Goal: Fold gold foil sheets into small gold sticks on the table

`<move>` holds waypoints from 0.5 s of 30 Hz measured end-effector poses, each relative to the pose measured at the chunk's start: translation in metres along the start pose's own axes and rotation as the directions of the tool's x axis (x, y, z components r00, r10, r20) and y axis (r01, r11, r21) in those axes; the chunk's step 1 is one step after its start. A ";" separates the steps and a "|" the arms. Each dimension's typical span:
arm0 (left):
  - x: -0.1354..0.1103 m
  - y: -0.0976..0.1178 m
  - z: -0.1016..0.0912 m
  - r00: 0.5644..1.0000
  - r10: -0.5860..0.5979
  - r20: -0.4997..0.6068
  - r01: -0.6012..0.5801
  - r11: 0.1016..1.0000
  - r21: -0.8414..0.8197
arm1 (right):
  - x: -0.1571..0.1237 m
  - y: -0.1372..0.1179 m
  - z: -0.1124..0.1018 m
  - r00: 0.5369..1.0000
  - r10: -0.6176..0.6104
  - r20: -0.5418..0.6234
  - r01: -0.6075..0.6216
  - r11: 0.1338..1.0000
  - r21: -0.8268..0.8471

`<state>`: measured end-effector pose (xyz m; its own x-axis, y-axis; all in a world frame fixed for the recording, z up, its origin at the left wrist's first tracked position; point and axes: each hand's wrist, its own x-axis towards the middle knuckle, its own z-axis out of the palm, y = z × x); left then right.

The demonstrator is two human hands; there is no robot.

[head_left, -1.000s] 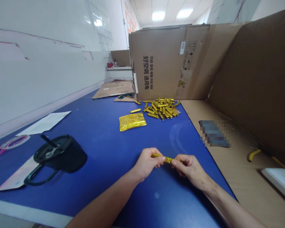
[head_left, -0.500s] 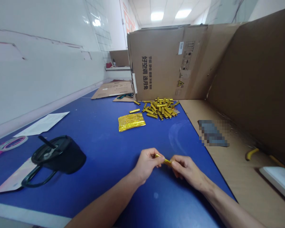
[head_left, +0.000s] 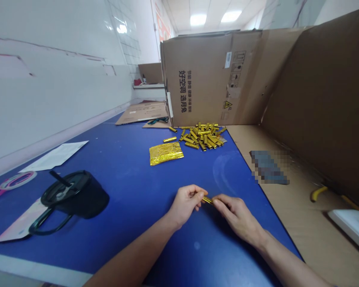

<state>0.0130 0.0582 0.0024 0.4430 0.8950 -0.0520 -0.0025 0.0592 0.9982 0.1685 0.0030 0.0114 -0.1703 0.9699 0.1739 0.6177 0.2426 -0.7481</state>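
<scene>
Between my two hands, just above the blue tabletop (head_left: 131, 179), is a small rolled gold foil paper tube (head_left: 208, 200). My left hand (head_left: 188, 205) pinches one end with thumb and fingers, hiding that part. The other end is in the fingertips of my right hand (head_left: 237, 213). Only a short shiny middle stretch shows. Farther off lies a flat stack of crinkled gold foil paper (head_left: 166, 153). Behind it, a heap of similar gold tubes (head_left: 203, 137) is piled against the carton, with a single gold tube (head_left: 170, 139) beside it.
A black lidded mug (head_left: 80, 195) with a straw stands at left, near a tape roll (head_left: 16, 181) and white paper (head_left: 56, 155). A big cardboard box (head_left: 203, 79) walls the far side. On the right-hand cardboard lie a pixelated dark object (head_left: 269, 167) and a white device (head_left: 353, 229).
Both hands have shifted slightly upward in view. My left fingers cover more of the tube, and my right fingers lie straighter along its end.
</scene>
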 end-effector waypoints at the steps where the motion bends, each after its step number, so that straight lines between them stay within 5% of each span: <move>1: 0.000 0.000 0.001 1.000 0.011 0.001 -0.011 1.000 -0.008 | 0.000 0.000 0.000 1.000 0.025 0.005 -0.025 0.999 0.038; 7: -0.004 -0.006 0.008 0.997 0.003 0.077 -0.004 1.000 0.008 | 0.001 0.006 0.006 0.995 0.078 0.070 -0.086 0.989 0.120; 15: -0.004 -0.001 0.007 1.000 -0.007 0.014 0.008 0.999 -0.033 | 0.001 0.009 0.007 0.992 0.103 0.074 -0.115 0.975 0.189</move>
<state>0.0178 0.0516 0.0020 0.4559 0.8881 -0.0588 -0.0284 0.0806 0.9963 0.1687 0.0055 0.0009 -0.1620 0.9856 0.0487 0.4767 0.1214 -0.8707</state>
